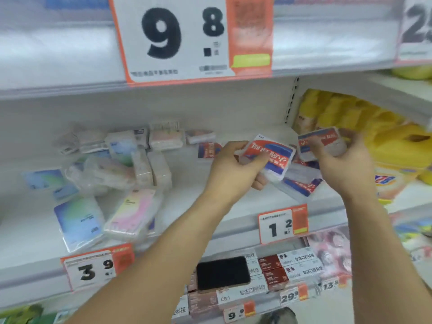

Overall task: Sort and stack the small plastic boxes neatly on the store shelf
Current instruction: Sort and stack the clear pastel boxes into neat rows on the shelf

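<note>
Both forearms reach up from the bottom edge. My left hand [236,167] grips a small clear plastic box [270,157] with a red-and-blue label, printing upside down, thumb across its face. My right hand [339,160] pinches a second matching box [321,142] just beside it, tilted. Under them, more red-and-blue boxes [301,181] lie loose on the white shelf [187,206]. Further left, pastel boxes [131,211] sit jumbled.

Two hands, the left hand [230,167] and the right hand [343,157], are each holding one red-and-blue box [271,157] [321,142] mid-frame; three more are lying below; one black phone [222,273] is resting lower centre.
</note>
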{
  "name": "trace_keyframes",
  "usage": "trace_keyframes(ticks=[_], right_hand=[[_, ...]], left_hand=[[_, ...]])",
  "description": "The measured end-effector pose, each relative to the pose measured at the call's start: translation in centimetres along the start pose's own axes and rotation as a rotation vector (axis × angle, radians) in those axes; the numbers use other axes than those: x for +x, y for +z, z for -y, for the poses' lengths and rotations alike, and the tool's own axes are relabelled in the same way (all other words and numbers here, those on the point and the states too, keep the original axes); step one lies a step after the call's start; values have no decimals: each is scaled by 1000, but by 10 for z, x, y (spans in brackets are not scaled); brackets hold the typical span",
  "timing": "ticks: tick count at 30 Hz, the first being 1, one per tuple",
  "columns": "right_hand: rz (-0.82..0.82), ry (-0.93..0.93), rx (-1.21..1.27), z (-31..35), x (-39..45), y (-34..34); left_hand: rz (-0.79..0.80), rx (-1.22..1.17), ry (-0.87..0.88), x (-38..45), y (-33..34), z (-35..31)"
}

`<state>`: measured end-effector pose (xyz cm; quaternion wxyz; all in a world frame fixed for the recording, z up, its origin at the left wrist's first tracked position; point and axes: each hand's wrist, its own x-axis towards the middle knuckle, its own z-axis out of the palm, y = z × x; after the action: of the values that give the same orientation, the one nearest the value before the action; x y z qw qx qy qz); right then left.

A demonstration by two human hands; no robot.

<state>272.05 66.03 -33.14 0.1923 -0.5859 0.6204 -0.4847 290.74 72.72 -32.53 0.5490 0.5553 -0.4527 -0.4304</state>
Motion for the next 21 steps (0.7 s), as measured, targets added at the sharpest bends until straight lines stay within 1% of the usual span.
trace_keyframes(ticks=[1,2,4,5,6,7,8,9,12,14,18,20,21], right_hand=[[69,25,-55,-5,2,-2],[127,15,-117,-10,3,-3],[225,-18,-190,-15,3,-5],[277,-13,-174,-17,2,-5],[320,-3,-151,-18,0,-3],[350,-14,-142,-18,-2,-1],[359,-43,-143,-17,-4,2],[348,-81,-142,-17,-5,6],[249,-176,-104,-13,-4,12],[208,-208,-101,-12,-1,13],[151,-215,-236,-15,7,16],[125,-188,-305,-10,8,19],[85,-185,-305,-5,8,19]], left_hand=[[13,44,-23,4,8,8],[28,140,-46,7,15,15],[69,488,-65,9,21,30],[78,684,-59,9,23,37],[61,838,-43,7,24,41],[32,932,-26,6,24,43],[5,966,-11,5,25,44],[-8,948,1,5,25,43],[0,804,48,5,23,40],[42,806,69,5,20,35],[181,823,70,0,18,30],[208,849,93,-2,19,29],[206,883,106,-3,19,29]])
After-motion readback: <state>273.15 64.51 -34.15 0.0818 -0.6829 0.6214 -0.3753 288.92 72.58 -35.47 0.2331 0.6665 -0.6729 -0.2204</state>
